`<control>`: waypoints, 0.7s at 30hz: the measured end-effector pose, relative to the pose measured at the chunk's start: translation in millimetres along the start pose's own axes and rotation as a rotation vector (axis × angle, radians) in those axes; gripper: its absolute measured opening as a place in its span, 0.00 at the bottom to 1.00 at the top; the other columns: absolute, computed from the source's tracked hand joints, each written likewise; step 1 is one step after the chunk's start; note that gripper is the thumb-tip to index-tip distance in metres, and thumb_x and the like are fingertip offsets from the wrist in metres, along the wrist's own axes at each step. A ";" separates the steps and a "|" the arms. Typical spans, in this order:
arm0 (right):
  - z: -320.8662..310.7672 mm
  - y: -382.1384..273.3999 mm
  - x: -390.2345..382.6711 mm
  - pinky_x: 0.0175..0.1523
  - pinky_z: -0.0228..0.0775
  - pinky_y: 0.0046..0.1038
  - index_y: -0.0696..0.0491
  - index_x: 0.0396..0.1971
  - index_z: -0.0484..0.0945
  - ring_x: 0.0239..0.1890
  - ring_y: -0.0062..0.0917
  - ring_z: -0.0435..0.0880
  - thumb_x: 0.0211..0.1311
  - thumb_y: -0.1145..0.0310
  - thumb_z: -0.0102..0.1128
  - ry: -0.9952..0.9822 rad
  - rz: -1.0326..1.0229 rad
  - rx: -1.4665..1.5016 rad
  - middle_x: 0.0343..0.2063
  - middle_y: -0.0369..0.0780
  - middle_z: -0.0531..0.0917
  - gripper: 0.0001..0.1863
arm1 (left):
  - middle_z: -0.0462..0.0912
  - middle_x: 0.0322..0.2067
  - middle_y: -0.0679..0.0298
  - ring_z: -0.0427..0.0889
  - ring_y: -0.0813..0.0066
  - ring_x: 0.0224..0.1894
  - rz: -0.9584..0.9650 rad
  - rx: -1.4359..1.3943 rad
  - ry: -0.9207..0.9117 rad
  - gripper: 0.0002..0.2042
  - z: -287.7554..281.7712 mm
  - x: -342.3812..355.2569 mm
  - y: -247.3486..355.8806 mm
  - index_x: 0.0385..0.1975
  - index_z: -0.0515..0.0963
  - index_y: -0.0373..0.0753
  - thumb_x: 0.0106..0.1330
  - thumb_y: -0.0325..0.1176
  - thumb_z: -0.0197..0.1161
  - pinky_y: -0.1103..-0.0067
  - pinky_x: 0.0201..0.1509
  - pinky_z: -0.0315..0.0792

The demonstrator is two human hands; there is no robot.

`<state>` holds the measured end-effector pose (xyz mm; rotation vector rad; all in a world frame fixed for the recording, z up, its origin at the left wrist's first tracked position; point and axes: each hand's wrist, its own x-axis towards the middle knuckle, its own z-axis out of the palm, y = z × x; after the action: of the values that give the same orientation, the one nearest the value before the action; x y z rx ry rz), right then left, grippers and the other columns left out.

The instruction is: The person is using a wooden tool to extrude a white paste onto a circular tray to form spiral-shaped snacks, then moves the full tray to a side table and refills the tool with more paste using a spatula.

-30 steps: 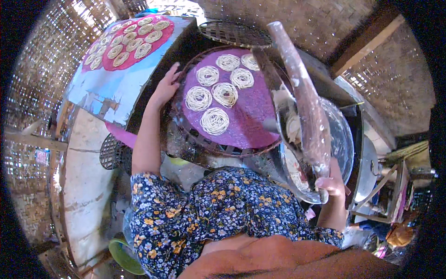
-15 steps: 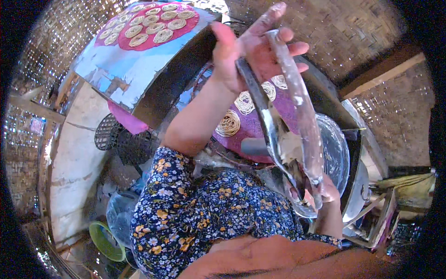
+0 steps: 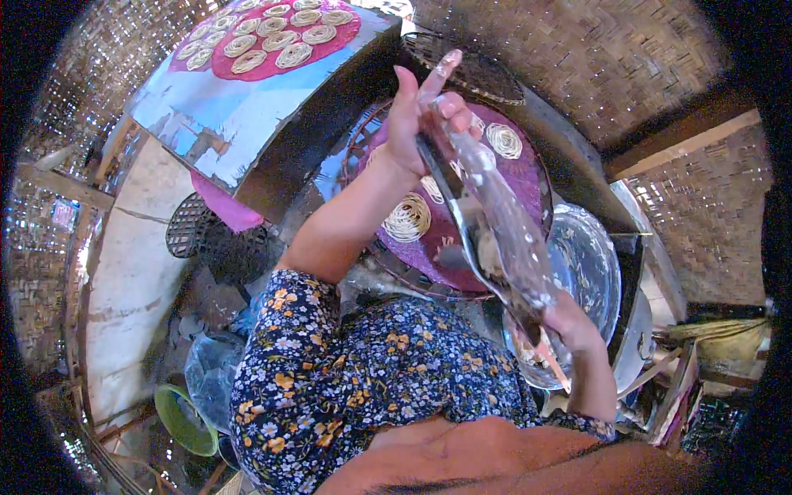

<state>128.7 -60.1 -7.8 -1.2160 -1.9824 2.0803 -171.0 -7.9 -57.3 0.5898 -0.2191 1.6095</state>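
Note:
A long two-armed noodle press (image 3: pixel 516 239), smeared with pale dough, slants across the middle of the view. Near its far end, my left hand (image 3: pixel 421 124) has some fingers curled round the arms, with the thumb and index finger sticking out. My right hand (image 3: pixel 573 322) grips the near end, its fingers partly hidden. A short grey cylinder (image 3: pixel 455 257) shows beside the press. Below lies a round woven tray (image 3: pixel 429 290) lined with purple cloth (image 3: pixel 524 186). Flat noodle coils (image 3: pixel 407 218) rest on that cloth, some partly covered by the press and my left hand.
At right stands a large basin (image 3: pixel 606 272) with whitish smears. A blue-covered table (image 3: pixel 223 124) at far left bears a red cloth with several noodle coils. Dark lattice baskets (image 3: pixel 219 239), a plastic bag (image 3: pixel 214 367) and a green tub (image 3: pixel 186 421) are low at left.
My left hand has gone from spread fingers to partly curled round the press's far end, and sits slightly lower. The two arms of the press have come closer together.

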 end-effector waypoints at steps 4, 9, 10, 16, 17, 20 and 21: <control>-24.2 -14.1 -17.2 0.41 0.64 0.23 0.61 0.43 0.69 0.34 0.20 0.73 0.37 0.48 0.60 -0.024 0.078 -0.012 0.34 0.36 0.76 0.36 | 0.67 0.15 0.72 0.72 0.71 0.24 0.033 -0.105 -0.071 0.33 17.8 -7.5 -2.6 0.56 0.56 0.52 0.53 0.64 0.37 0.65 0.37 0.67; -10.6 -38.7 -4.8 0.43 0.63 0.23 0.62 0.41 0.71 0.35 0.20 0.73 0.35 0.47 0.62 0.086 0.015 -0.140 0.33 0.37 0.77 0.37 | 0.66 0.16 0.75 0.66 0.79 0.22 0.071 0.004 -0.315 0.34 14.1 14.4 38.3 0.56 0.55 0.46 0.55 0.63 0.39 0.71 0.38 0.64; -9.0 -36.7 -2.9 0.43 0.63 0.24 0.63 0.41 0.70 0.36 0.20 0.73 0.35 0.46 0.62 0.063 0.008 -0.162 0.34 0.38 0.77 0.37 | 0.66 0.17 0.74 0.66 0.79 0.22 0.079 0.007 -0.306 0.34 22.9 11.8 37.0 0.57 0.55 0.45 0.56 0.62 0.39 0.71 0.39 0.64; -11.3 -28.5 -29.6 0.46 0.63 0.26 0.62 0.40 0.72 0.38 0.24 0.74 0.33 0.48 0.64 0.019 -0.003 -0.166 0.36 0.41 0.77 0.37 | 0.65 0.16 0.72 0.69 0.76 0.24 0.086 -0.020 -0.347 0.32 46.5 -11.4 16.0 0.57 0.54 0.44 0.58 0.61 0.37 0.69 0.42 0.64; -14.2 -29.7 -31.9 0.46 0.63 0.26 0.62 0.40 0.72 0.38 0.24 0.74 0.33 0.48 0.64 0.006 -0.002 -0.168 0.36 0.41 0.77 0.37 | 0.65 0.16 0.72 0.69 0.76 0.24 0.093 -0.013 -0.340 0.32 47.4 -12.0 13.8 0.57 0.54 0.44 0.58 0.61 0.37 0.69 0.42 0.64; -15.6 -42.7 -34.6 0.45 0.64 0.25 0.62 0.39 0.72 0.36 0.22 0.75 0.33 0.51 0.66 0.110 -0.010 -0.242 0.34 0.41 0.78 0.35 | 0.67 0.16 0.71 0.68 0.76 0.23 0.076 -0.058 -0.401 0.32 47.2 -3.5 10.6 0.56 0.56 0.43 0.58 0.61 0.38 0.69 0.42 0.63; -14.4 -45.9 -31.5 0.45 0.64 0.25 0.62 0.39 0.72 0.36 0.22 0.75 0.33 0.51 0.66 0.121 -0.008 -0.237 0.34 0.41 0.78 0.35 | 0.67 0.16 0.71 0.68 0.76 0.23 0.068 -0.066 -0.405 0.32 48.4 2.3 13.8 0.56 0.56 0.43 0.58 0.61 0.38 0.69 0.42 0.63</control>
<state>136.2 -55.2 49.0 -1.3305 -2.2209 1.7595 -172.7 -30.7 -12.5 0.8620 -0.5950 1.5285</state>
